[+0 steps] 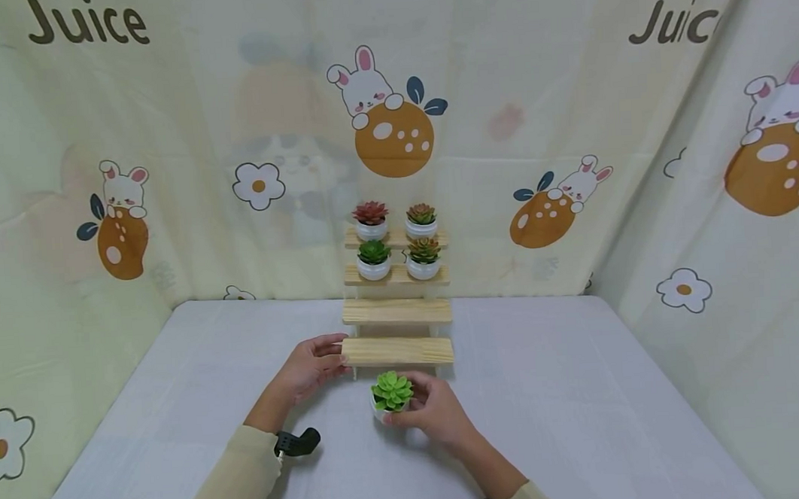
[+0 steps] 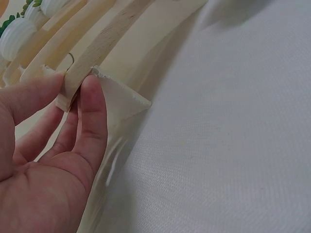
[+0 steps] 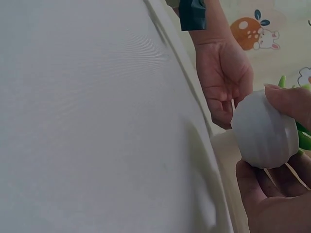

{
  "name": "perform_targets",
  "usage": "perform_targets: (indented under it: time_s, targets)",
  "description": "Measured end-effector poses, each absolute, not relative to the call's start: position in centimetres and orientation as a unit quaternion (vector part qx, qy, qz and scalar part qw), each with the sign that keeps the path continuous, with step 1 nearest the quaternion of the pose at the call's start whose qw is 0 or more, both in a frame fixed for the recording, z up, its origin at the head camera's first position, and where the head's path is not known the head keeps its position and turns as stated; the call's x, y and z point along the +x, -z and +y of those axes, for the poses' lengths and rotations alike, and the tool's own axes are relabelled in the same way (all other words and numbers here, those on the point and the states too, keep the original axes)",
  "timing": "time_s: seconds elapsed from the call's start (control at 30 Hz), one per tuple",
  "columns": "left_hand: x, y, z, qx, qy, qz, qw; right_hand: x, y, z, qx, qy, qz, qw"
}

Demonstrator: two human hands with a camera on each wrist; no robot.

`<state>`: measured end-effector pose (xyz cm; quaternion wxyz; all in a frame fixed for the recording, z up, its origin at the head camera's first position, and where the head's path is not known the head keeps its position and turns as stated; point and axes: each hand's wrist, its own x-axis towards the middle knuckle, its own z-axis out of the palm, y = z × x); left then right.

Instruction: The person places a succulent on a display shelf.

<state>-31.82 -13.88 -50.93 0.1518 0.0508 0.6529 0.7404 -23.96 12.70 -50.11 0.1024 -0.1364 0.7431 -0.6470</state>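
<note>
My left hand (image 1: 311, 369) pinches the left end of the lowest wooden step of a tiered display stand (image 1: 398, 350); in the left wrist view the thumb and fingertips close on the step's end (image 2: 73, 87). My right hand (image 1: 438, 409) grips a small potted succulent (image 1: 392, 391) with bright green leaves, in front of the stand. In the right wrist view its ribbed white pot (image 3: 265, 131) sits between thumb and fingers. On the upper two steps stand a red succulent (image 1: 370, 213), a dark green succulent (image 1: 374, 260) and two orange-tinged green ones (image 1: 423, 257), all in white pots.
A white cloth covers the table (image 1: 549, 392). Behind it hangs a cream curtain (image 1: 474, 125) printed with rabbits, fruit and flowers, with more curtain at both sides. A dark wrist strap (image 1: 297, 442) sits on the left forearm. The third step (image 1: 396, 311) holds no pot.
</note>
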Motion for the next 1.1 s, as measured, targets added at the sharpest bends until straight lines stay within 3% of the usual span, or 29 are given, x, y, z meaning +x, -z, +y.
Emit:
perform_targets:
  time_s: [0.33,1.1]
  targets:
    - [-31.8,50.7,-13.6,0.035,-0.74,0.655,0.15,-25.1,48.8,12.5,-0.13,0.655,0.738,0.101]
    - [-31.6,50.5,-13.7,0.034,-0.742,0.651,0.155,-29.0,45.5,10.5,-0.087,0.651,0.754,0.024]
